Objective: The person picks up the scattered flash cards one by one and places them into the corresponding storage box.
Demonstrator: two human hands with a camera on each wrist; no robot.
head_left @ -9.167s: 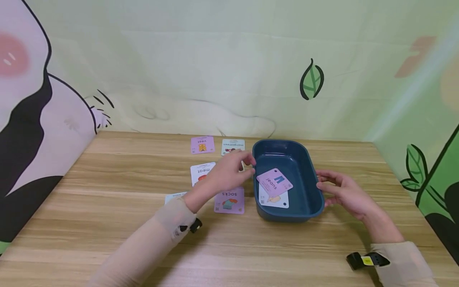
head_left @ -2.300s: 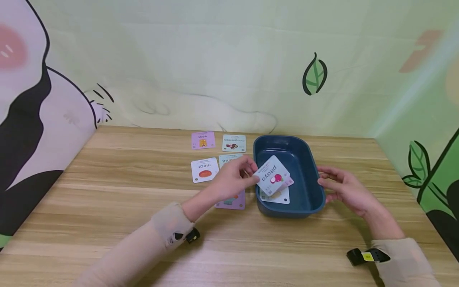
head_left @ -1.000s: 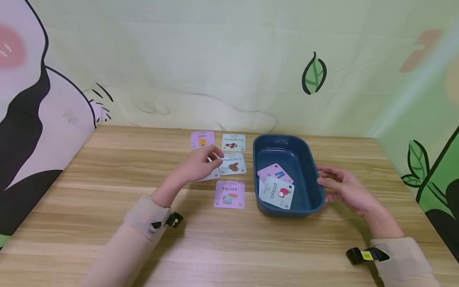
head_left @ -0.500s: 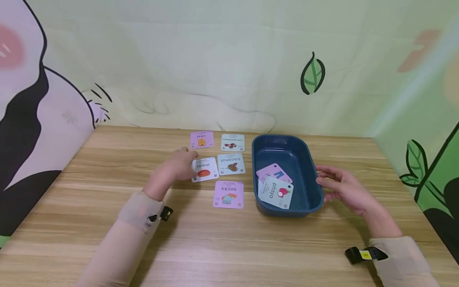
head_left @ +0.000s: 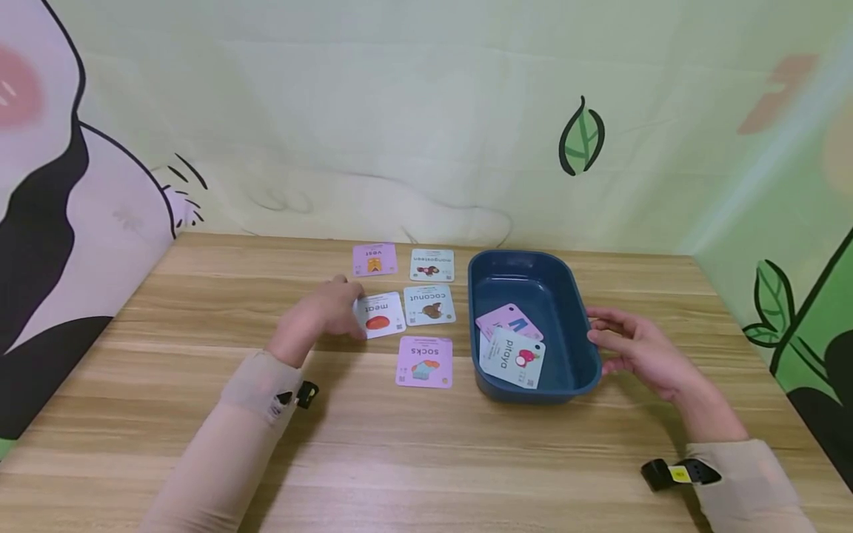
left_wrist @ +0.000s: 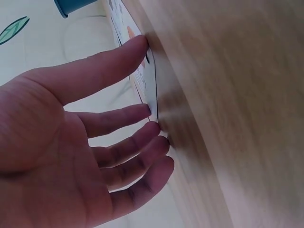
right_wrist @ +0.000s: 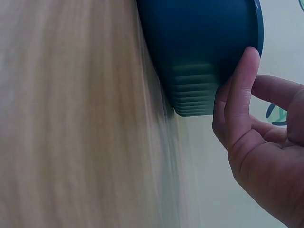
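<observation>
Left hand (head_left: 326, 309) at meat card's (head_left: 383, 312) 9 o'clock edge, thumb and fingertips touching, can't tell if pinched; coconut card (head_left: 426, 302) at its 3, vest card (head_left: 375, 260) at 12, blue bin (head_left: 526, 393) farther toward 3, right hand's (head_left: 645, 354) loose fingers against bin's 3 o'clock wall.

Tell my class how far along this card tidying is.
Looks done: the pitaya card, purple card and mostly covered white card lie in the blue bin.
In hand: the left grip touches the meat card, not yet in the bin; the right grip touches the bin's side.
Seemingly left: the vest card, mangosteen card, coconut card and socks card, all on the table.
</observation>
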